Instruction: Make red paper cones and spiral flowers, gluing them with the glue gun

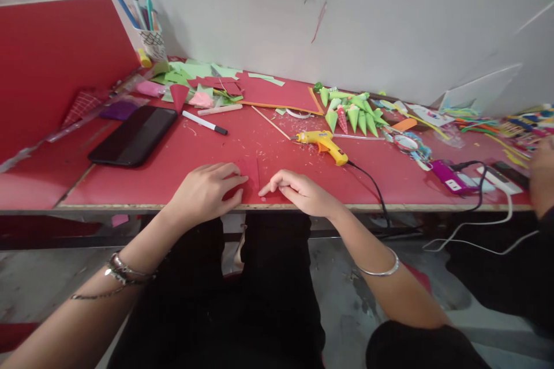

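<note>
A small piece of red paper [250,176] lies on the red tabletop near its front edge, almost the same colour as the table. My left hand [208,187] rests on the paper's left side, fingers bent and apart, thumb pointing right. To the right of the paper is my right hand [298,190], its index finger stretched out to the paper's lower right corner and the other fingers loosely curled. A tiny pale speck [263,199] shows by that fingertip. Neither hand visibly grips anything.
Behind the hands lie a yellow glue gun [322,144], a white marker [204,122] and a black phone [135,136]. Green paper cones [355,112] and paper scraps [208,72] sit along the wall. At right are a purple power adapter [452,176], cables and another person's hand [543,179].
</note>
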`<act>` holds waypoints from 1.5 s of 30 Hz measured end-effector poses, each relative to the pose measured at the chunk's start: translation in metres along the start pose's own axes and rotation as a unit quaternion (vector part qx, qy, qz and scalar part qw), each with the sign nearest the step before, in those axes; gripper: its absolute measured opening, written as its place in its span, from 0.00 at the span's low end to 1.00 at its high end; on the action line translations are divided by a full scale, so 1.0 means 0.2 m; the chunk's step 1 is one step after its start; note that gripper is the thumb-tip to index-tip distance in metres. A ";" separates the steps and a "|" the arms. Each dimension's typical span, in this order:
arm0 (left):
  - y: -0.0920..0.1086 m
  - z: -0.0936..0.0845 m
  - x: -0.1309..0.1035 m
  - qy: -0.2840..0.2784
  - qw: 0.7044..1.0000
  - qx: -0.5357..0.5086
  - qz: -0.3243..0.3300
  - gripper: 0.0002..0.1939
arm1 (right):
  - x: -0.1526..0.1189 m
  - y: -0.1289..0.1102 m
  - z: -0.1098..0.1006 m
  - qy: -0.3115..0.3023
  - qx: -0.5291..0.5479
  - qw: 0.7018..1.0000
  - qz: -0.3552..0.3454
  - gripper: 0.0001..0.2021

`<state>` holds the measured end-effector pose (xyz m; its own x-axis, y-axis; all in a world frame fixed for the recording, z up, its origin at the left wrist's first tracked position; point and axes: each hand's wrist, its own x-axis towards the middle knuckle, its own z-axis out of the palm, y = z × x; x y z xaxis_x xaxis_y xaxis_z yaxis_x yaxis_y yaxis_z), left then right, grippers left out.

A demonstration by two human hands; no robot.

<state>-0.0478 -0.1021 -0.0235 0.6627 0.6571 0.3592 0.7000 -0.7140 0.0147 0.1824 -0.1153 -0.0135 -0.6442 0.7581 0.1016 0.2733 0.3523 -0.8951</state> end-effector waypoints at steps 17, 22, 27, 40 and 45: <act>0.00 0.00 0.00 0.004 1.000 0.004 0.001 0.13 | -0.02 0.02 -0.04 0.078 0.056 0.995 -0.009 0.05; 0.00 -0.01 0.00 -0.015 1.000 -0.021 -0.001 0.13 | -0.08 0.08 -0.17 0.326 -0.241 0.914 0.008 0.04; -0.01 -0.01 0.01 -0.008 0.999 -0.045 0.000 0.14 | -0.17 0.23 -0.37 0.389 -0.472 0.772 0.174 0.11; -0.02 -0.02 0.00 -0.030 0.996 -0.081 -0.027 0.14 | -0.17 0.40 -0.49 0.394 -0.417 0.790 0.216 0.14; -0.02 -0.02 0.00 -0.029 0.995 -0.088 -0.038 0.15 | -0.19 0.42 -0.49 0.427 -0.388 0.786 0.220 0.15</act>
<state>-0.0510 -0.1001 -0.0194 0.6267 0.7204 0.2972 0.6948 -0.6892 0.2054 0.2991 -0.0611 -0.0501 0.2597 0.8756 0.4074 0.9027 -0.0702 -0.4245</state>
